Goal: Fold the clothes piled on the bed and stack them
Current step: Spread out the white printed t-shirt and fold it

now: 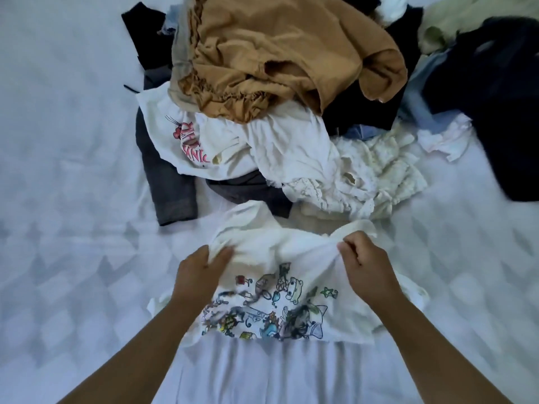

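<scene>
Both hands on one garment: white cartoon-print tee (271, 304), lying on bed (67, 199) just in front of pile (291, 112), print side up. Left hand (201, 272) pinches bunched fabric at tee's upper left corner; right hand (364, 263) pinches upper right corner, fingers curled round cloth. Tee looks crumpled, not yet flat, no fold made as far as I can see. Pile w/ mustard top (291, 48), white tee w/ pink print (186, 141), lace piece (379, 170), dark items all unsorted. No folded stack in view. Judgement: task barely begun, approx first item; nearly everything left to fold & stack
</scene>
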### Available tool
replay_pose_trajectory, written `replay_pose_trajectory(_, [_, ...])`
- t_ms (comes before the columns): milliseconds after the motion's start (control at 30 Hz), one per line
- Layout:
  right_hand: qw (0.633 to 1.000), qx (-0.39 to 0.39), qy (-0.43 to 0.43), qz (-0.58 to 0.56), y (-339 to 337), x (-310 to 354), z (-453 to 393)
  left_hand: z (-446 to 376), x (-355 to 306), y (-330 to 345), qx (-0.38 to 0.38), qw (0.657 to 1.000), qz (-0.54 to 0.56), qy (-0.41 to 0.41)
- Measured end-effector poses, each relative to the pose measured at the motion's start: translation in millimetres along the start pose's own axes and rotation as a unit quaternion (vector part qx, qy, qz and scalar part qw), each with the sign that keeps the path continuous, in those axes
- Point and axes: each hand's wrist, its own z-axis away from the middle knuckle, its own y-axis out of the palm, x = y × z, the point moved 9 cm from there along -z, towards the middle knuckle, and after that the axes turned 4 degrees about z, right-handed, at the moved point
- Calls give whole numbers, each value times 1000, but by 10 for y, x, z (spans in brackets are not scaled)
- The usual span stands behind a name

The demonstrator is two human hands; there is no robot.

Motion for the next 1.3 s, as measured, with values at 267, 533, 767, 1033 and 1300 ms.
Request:
replay_pose_trajectory(267, [991,115,-70,21,216,435,359,-52,462,-912,-154,985,-21,-81])
replay_pose_trajectory(533, [989,66,18,133,446,66,450,21,217,-316,-77,989,-112,66])
replay_pose_trajectory(767, [980,-42,156,115,156,-727,470,437,-559,1129,134,945,-147,259])
replay_pose_trajectory(1033, [972,83,138,171,369,-1220,626,655,-707,2037,237,906,-270,222])
replay_pose_trajectory(1300, [983,2,52,175,391,-890,448,102,-366,543,16,987,-85,136])
